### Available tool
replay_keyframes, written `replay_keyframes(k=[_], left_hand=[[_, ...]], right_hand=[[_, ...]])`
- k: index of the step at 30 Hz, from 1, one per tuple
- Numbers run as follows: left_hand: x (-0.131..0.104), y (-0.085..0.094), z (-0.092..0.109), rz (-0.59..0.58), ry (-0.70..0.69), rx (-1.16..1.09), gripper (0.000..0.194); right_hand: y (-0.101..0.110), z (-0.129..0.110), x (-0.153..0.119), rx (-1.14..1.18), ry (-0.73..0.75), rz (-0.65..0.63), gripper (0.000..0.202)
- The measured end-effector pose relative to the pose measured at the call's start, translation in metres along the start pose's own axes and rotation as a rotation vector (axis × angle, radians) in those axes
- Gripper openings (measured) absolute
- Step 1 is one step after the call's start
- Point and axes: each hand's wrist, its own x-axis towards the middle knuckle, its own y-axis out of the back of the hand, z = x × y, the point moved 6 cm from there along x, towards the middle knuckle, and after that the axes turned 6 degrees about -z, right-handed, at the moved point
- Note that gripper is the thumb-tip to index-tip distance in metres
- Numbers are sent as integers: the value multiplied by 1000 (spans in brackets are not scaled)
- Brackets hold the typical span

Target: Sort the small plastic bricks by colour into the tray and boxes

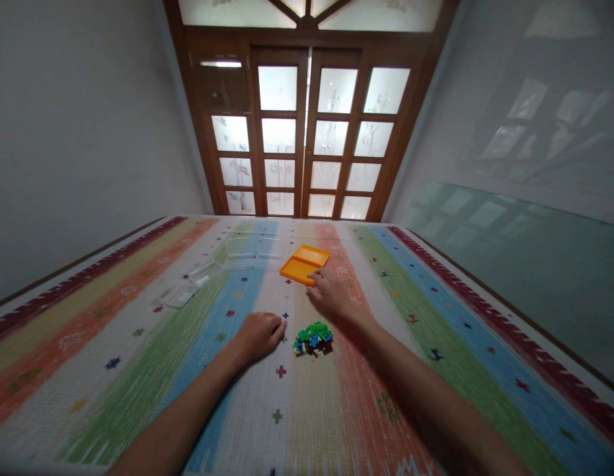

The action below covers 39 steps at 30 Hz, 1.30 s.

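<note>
My right hand (329, 291) reaches to the near right corner of a shallow orange tray (297, 270) with two compartments. Its thumb and fingers are closed on the tray's edge. My left hand (261, 335) rests on the striped cloth in a loose fist, and nothing shows in it. Just right of that fist, between my two forearms, lies a small heap of tiny plastic building bricks (313, 340) in green, blue, brown and pale colours. Some small pieces lie loose at the near edge of the heap.
Clear plastic containers (252, 256) stand left of the orange tray, with another clear piece (180, 294) nearer me on the left. A striped, patterned cloth (197, 370) covers the table. Beyond its far edge is a wooden glass-paned door (307, 132), with walls on both sides.
</note>
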Motion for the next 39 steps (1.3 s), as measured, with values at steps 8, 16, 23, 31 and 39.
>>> replay_keyframes(k=[8, 16, 23, 31, 39], left_hand=[[0, -4, -3, 14, -30, -18, 44], [0, -4, -3, 38, -66, -38, 44], [0, -5, -5, 39, -58, -29, 45], [0, -4, -5, 38, -59, -35, 46], [0, -4, -6, 51, -62, -47, 46]], right_hand=[[-15, 4, 11, -8, -36, -68, 23], [0, 28, -13, 138, 72, 21, 16], [17, 35, -50, 275, 167, 81, 15], [21, 27, -74, 345, 196, 71, 18], [13, 33, -77, 289, 215, 67, 21]])
